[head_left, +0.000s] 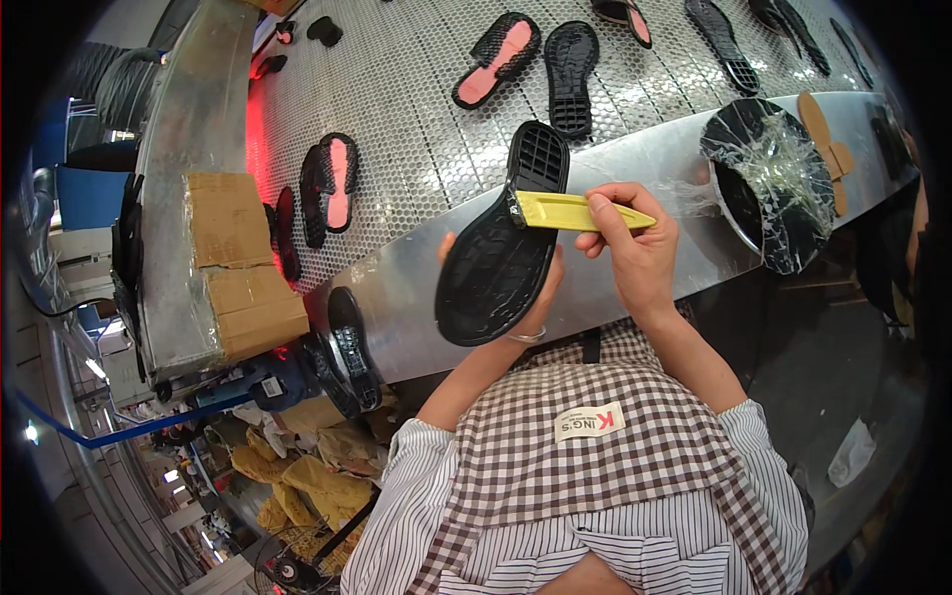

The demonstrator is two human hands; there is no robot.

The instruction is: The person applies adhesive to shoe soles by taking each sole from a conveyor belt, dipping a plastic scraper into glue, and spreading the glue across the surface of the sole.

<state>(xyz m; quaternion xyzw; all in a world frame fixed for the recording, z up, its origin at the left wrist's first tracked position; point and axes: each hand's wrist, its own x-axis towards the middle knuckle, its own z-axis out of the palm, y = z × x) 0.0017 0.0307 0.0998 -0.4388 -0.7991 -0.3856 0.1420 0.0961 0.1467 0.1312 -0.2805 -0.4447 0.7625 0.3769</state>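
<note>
My left hand point(540, 302) grips a black shoe sole point(496, 278) from underneath, with fingers showing at both edges. The sole is tilted above the metal ledge, its moulded, gridded inner face toward me. Between the thumb and fingers of my right hand point(640, 243) is a yellow-handled brush point(575, 211). Its short dark bristle end touches or nearly touches the sole's edge at the narrow waist. To the right stands a round black pot point(739, 208), crusted with clear, stringy film.
A perforated metal surface point(397, 109) beyond the ledge point(635, 159) carries black-and-pink slide uppers point(496, 61) and loose black soles point(571, 79). Stacked soles point(347, 347) lie at the ledge's left end. Cardboard point(233, 223) covers the left side rail. A tan, flat-handled tool point(815, 124) lies beside the pot.
</note>
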